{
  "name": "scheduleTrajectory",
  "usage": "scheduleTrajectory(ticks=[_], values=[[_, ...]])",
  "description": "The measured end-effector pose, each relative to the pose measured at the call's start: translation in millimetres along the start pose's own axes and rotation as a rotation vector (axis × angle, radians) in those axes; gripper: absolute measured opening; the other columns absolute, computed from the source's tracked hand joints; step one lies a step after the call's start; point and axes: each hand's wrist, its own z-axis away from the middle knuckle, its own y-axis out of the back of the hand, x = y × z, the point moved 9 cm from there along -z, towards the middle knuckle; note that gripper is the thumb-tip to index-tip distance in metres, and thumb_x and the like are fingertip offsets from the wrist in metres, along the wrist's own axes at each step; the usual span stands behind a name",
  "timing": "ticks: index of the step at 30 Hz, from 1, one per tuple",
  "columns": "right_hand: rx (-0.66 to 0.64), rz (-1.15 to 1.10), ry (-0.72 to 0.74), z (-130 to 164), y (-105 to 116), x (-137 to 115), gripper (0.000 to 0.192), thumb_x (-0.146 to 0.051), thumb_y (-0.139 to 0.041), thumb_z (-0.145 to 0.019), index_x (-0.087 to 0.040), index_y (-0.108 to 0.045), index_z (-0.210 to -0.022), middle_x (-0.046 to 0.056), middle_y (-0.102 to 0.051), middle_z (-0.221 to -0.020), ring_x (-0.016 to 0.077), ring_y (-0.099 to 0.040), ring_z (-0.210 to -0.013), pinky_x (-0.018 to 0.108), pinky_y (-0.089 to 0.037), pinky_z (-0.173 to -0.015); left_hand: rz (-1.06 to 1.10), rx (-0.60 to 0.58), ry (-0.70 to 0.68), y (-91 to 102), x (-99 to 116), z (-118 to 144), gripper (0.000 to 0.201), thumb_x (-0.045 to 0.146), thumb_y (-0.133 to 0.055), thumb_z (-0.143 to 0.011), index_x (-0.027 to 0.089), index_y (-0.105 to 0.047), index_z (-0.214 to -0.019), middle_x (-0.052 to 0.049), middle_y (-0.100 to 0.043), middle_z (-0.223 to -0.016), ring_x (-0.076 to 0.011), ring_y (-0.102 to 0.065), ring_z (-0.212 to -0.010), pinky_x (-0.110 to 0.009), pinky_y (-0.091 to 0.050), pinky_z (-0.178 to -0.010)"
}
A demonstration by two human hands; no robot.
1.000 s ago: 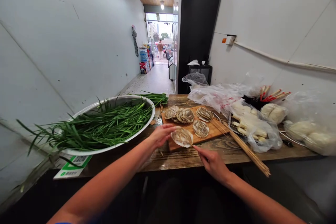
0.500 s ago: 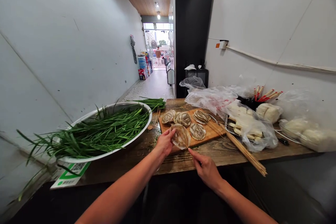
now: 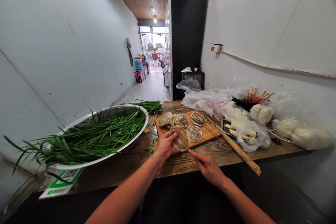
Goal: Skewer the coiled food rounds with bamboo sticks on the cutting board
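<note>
My left hand [image 3: 164, 144] holds a flat, round, brown-streaked food piece [image 3: 180, 138] upright over the near end of a wooden cutting board [image 3: 210, 133]. My right hand [image 3: 206, 165] pinches a thin bamboo skewer [image 3: 189, 149] whose tip runs into that piece from below. Several more of the same flat round pieces [image 3: 179, 121] lie on the board behind it. A bundle of loose bamboo skewers [image 3: 239, 151] lies diagonally just right of the board, past my right hand.
A wide metal basin [image 3: 130, 137] heaped with green chives sits at the left on the wooden table [image 3: 183, 162]. Plastic bags of white food [image 3: 245, 124] and a pot of chopsticks [image 3: 256, 97] crowd the right. A corridor with a person far off runs behind.
My left hand has tipped the round piece from flat to upright and the right hand has pushed the skewer further into it. The view has tilted up a little.
</note>
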Motion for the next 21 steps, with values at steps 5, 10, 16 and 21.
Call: scheduleTrajectory(ticks=[5, 10, 16, 21], values=[[-0.033, 0.021, -0.034, -5, 12, 6, 0.04, -0.017, -0.044, -0.083, -0.022, -0.056, -0.121, 0.006, -0.066, -0.11, 0.0198, -0.065, -0.092, 0.032, -0.05, -0.08, 0.035, -0.036, -0.025, -7.1, 0, 1, 0.029, 0.011, -0.081, -0.049, 0.01, -0.069, -0.076, -0.004, -0.069, -0.071, -0.0115, -0.061, -0.06, -0.022, -0.048, -0.059], [-0.068, -0.055, -0.033, -7, 12, 12, 0.04, -0.019, -0.044, -0.083, -0.021, -0.057, -0.121, 0.004, -0.069, -0.103, 0.0183, -0.064, -0.088, 0.032, -0.049, -0.08, 0.053, 0.025, 0.02, -5.1, -9, -5, 0.025, 0.011, -0.081, -0.048, 0.012, -0.068, -0.07, -0.002, -0.068, -0.066, -0.0116, -0.06, -0.057, -0.023, -0.047, -0.058], [-0.1, -0.005, -0.038, -7, 17, 11, 0.041, -0.018, -0.044, -0.083, -0.019, -0.055, -0.123, 0.007, -0.065, -0.111, 0.0196, -0.063, -0.091, 0.033, -0.048, -0.083, -0.098, -0.106, -0.124, -16.5, 7, 0, 0.034, 0.023, -0.084, -0.046, 0.012, -0.071, -0.075, -0.003, -0.069, -0.071, -0.0097, -0.059, -0.06, -0.021, -0.045, -0.062], [-0.106, 0.031, -0.033, -5, 22, 5, 0.039, -0.02, -0.042, -0.085, -0.02, -0.057, -0.122, 0.007, -0.069, -0.104, 0.0194, -0.065, -0.086, 0.033, -0.049, -0.08, -0.162, -0.128, -0.144, -18.5, 6, 6, 0.035, 0.027, -0.084, -0.047, 0.013, -0.072, -0.078, -0.004, -0.07, -0.074, -0.0102, -0.059, -0.064, -0.02, -0.045, -0.065]])
